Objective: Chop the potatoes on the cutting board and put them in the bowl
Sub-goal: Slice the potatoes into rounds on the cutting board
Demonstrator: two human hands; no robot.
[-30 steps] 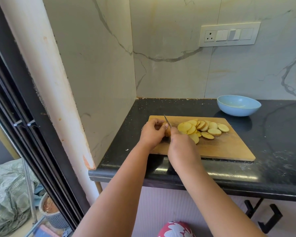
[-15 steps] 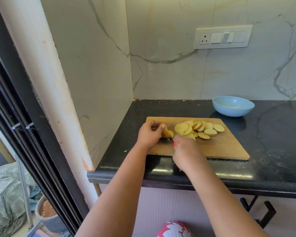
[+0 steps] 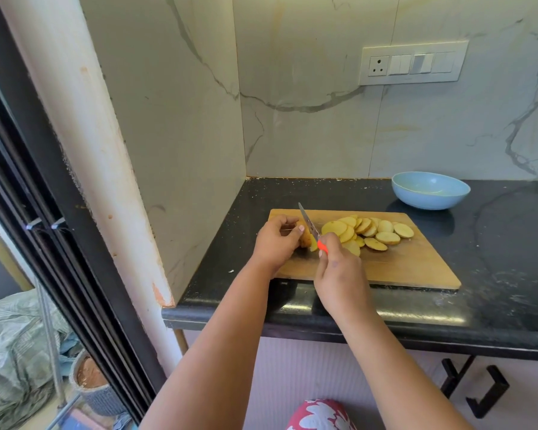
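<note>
A wooden cutting board [image 3: 410, 268] lies on the black counter. My left hand [image 3: 277, 240] grips the small uncut end of a potato [image 3: 305, 240] at the board's left end. My right hand [image 3: 339, 271] holds a knife [image 3: 308, 225] by its orange handle, blade raised and angled over the potato end. Several round potato slices [image 3: 373, 232] lie in an overlapping heap to the right of the blade. A light blue bowl [image 3: 430, 190] stands behind the board's right corner, and I see no slices in it.
The black counter [image 3: 503, 243] runs right from a marble side wall [image 3: 174, 135] close to the board's left end. A switch panel [image 3: 413, 62] sits on the back wall. Black hooks [image 3: 479, 389] hang under the counter edge.
The knife was down at the board half a second ago; now its blade is lifted again over the potato end. My left hand stays on the potato.
</note>
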